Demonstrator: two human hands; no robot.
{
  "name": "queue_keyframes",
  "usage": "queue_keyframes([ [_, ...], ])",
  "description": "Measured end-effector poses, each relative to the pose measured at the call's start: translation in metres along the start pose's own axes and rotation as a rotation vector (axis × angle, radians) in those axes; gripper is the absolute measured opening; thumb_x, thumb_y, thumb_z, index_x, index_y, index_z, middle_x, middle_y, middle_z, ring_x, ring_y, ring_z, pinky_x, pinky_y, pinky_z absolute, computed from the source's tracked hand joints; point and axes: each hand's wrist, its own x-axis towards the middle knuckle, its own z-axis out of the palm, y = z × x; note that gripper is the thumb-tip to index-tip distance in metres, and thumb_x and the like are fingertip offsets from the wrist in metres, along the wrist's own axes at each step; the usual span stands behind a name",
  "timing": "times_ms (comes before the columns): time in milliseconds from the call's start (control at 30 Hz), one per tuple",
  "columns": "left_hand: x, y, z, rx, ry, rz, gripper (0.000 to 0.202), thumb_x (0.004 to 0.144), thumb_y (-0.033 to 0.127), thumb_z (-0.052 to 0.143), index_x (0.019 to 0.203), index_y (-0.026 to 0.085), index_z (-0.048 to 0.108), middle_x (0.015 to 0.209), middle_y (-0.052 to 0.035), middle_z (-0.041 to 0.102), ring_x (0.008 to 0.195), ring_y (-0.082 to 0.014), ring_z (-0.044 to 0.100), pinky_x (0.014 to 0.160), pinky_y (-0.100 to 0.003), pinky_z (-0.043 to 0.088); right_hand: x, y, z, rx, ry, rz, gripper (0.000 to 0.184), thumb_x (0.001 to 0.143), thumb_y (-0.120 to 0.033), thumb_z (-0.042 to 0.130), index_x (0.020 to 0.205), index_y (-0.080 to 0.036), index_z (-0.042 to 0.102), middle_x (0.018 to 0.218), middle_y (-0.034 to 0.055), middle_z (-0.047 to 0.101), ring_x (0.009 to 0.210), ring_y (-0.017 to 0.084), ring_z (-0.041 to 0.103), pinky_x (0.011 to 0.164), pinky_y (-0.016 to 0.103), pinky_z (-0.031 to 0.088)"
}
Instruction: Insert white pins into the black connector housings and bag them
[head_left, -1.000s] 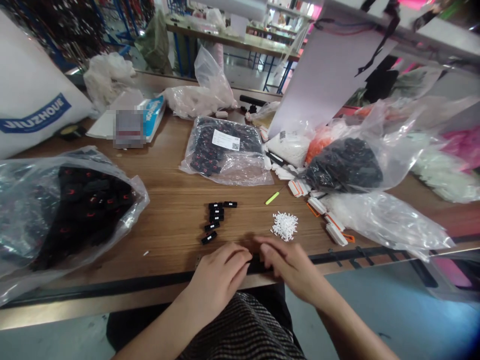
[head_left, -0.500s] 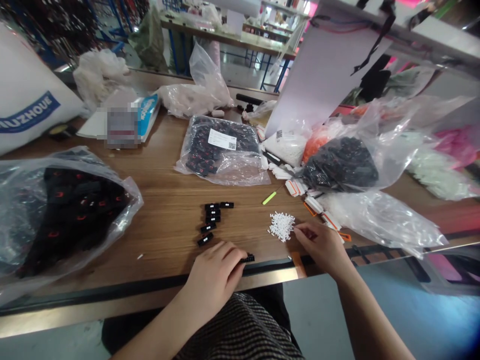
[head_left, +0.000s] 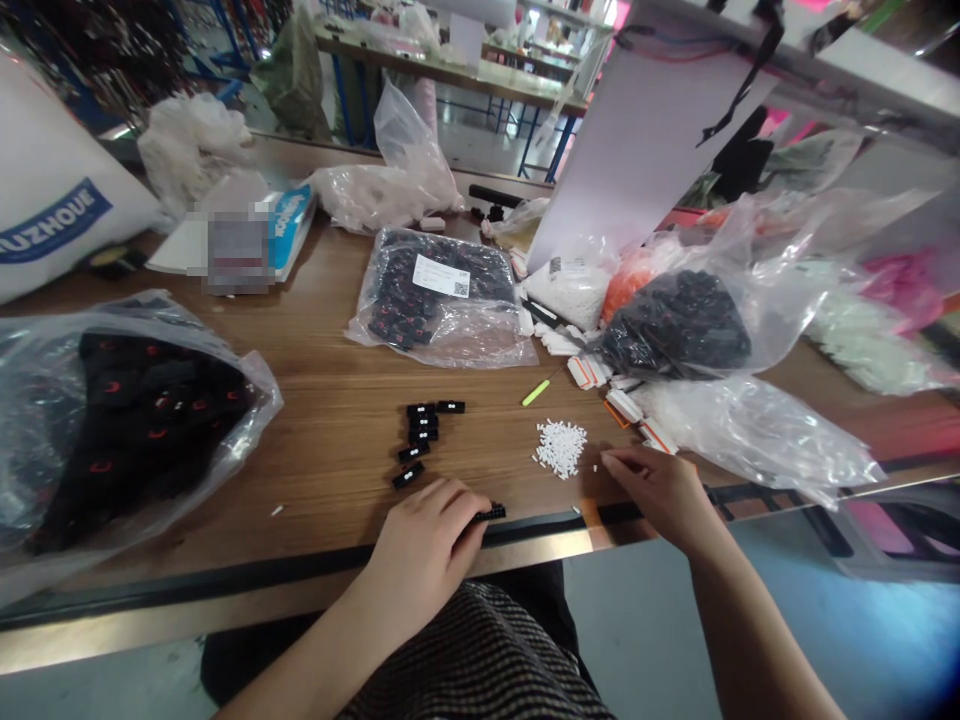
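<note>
Near the table's front edge, my left hand (head_left: 435,525) is closed around a small black connector housing (head_left: 493,512), whose right end with rows of holes sticks out past the fingers. My right hand (head_left: 656,487) is beside the pile of tiny white plastic pieces (head_left: 559,448), just to its right. Its thumb and forefinger are brought together; whether a piece is between them is too small to see. One loose white piece (head_left: 595,468) lies between the pile and the fingertips. Several black connector blocks (head_left: 423,423) with white dots lie beyond my left hand.
A yellow-green pick tool (head_left: 536,392) lies behind the pile. A labelled bag of black parts (head_left: 442,300) stands mid-table, another bag of black parts (head_left: 150,420) at left. Clear bags (head_left: 765,440) and white-and-orange pieces (head_left: 589,372) crowd the right. A white panel (head_left: 615,140) rises behind.
My right hand has drawn back slightly to the right, away from the white pile, and a loose white piece now shows beside it. My left hand still holds the black housing.
</note>
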Motion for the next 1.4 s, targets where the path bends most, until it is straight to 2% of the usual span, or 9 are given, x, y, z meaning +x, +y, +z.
queue_keyframes([
  [200, 0.0, 0.0, 0.001, -0.012, 0.016, 0.003, 0.014, 0.094, 0.013, 0.058, 0.104, 0.021, 0.061, 0.095, -0.0032, 0.067, 0.086, -0.0222, 0.064, 0.077, -0.041, 0.056, -0.003, 0.008, 0.008, 0.048, -0.013, -0.078, 0.028, 0.087, -0.044, 0.062, 0.086, -0.021, 0.078, 0.084, 0.0053, 0.074, 0.073, 0.02, 0.066, 0.069, 0.033, 0.049],
  [433, 0.0, 0.001, 0.0, -0.021, 0.028, -0.008, 0.01, 0.094, 0.014, 0.059, 0.101, 0.02, 0.062, 0.093, -0.0033, 0.068, 0.086, -0.0214, 0.065, 0.076, -0.039, 0.056, -0.013, 0.004, 0.016, -0.21, 0.086, -0.117, 0.028, 0.091, -0.043, 0.055, 0.084, -0.023, 0.073, 0.085, 0.0051, 0.07, 0.078, 0.023, 0.065, 0.066, 0.034, 0.044],
  [500, 0.0, 0.001, 0.0, -0.026, 0.033, -0.017, 0.008, 0.094, 0.015, 0.06, 0.1, 0.02, 0.062, 0.093, -0.0032, 0.069, 0.086, -0.0216, 0.065, 0.077, -0.04, 0.056, -0.015, -0.004, 0.015, -0.218, 0.088, -0.122, 0.027, 0.091, -0.043, 0.056, 0.081, -0.023, 0.071, 0.08, 0.0045, 0.068, 0.075, 0.022, 0.063, 0.064, 0.034, 0.042],
  [567, 0.001, 0.001, 0.0, -0.041, 0.038, -0.02, 0.008, 0.094, 0.015, 0.061, 0.1, 0.02, 0.062, 0.093, -0.0032, 0.069, 0.086, -0.0217, 0.066, 0.077, -0.04, 0.056, -0.019, -0.019, 0.016, -0.109, 0.049, -0.152, 0.026, 0.093, -0.041, 0.055, 0.082, -0.023, 0.069, 0.078, 0.0044, 0.067, 0.072, 0.021, 0.061, 0.065, 0.033, 0.043],
  [667, 0.001, 0.001, 0.0, -0.056, 0.034, -0.029, 0.008, 0.094, 0.016, 0.061, 0.1, 0.02, 0.063, 0.094, -0.0033, 0.069, 0.087, -0.0214, 0.066, 0.077, -0.039, 0.056, -0.029, -0.05, 0.023, 0.146, -0.081, -0.254, 0.024, 0.096, -0.04, 0.053, 0.086, -0.023, 0.066, 0.08, 0.0047, 0.067, 0.073, 0.019, 0.061, 0.069, 0.032, 0.046],
  [733, 0.001, 0.001, 0.0, -0.057, 0.02, -0.036, 0.008, 0.094, 0.017, 0.061, 0.1, 0.021, 0.064, 0.095, -0.0027, 0.069, 0.087, -0.0212, 0.065, 0.078, -0.039, 0.056, -0.037, -0.072, 0.031, 0.236, -0.194, -0.331, 0.022, 0.098, -0.038, 0.052, 0.087, -0.023, 0.065, 0.08, 0.0038, 0.066, 0.072, 0.018, 0.06, 0.068, 0.03, 0.046],
  [867, 0.0, 0.002, -0.001, -0.065, -0.002, -0.058, 0.009, 0.094, 0.016, 0.061, 0.1, 0.022, 0.064, 0.094, -0.0017, 0.068, 0.088, -0.021, 0.064, 0.079, -0.038, 0.054, -0.043, -0.1, 0.048, 0.225, -0.249, -0.423, 0.015, 0.099, -0.03, 0.053, 0.091, -0.022, 0.063, 0.082, 0.0028, 0.066, 0.077, 0.017, 0.061, 0.07, 0.03, 0.045],
  [1100, 0.002, 0.003, -0.002, -0.054, 0.016, -0.047, 0.008, 0.094, 0.014, 0.058, 0.097, 0.02, 0.064, 0.09, -0.0026, 0.067, 0.084, -0.0206, 0.063, 0.076, -0.037, 0.054, -0.041, -0.105, 0.056, 0.137, -0.184, -0.567, 0.014, 0.098, -0.022, 0.053, 0.087, -0.02, 0.061, 0.084, 0.0036, 0.067, 0.081, 0.019, 0.058, 0.077, 0.034, 0.044],
  [1400, 0.001, 0.003, -0.002, -0.053, 0.024, -0.045, 0.008, 0.092, 0.014, 0.061, 0.096, 0.02, 0.063, 0.09, -0.0026, 0.067, 0.084, -0.0216, 0.063, 0.076, -0.038, 0.055, -0.043, -0.106, 0.056, 0.078, -0.163, -0.604, 0.014, 0.098, -0.019, 0.051, 0.087, -0.02, 0.06, 0.082, 0.0023, 0.066, 0.077, 0.017, 0.059, 0.078, 0.035, 0.041],
])
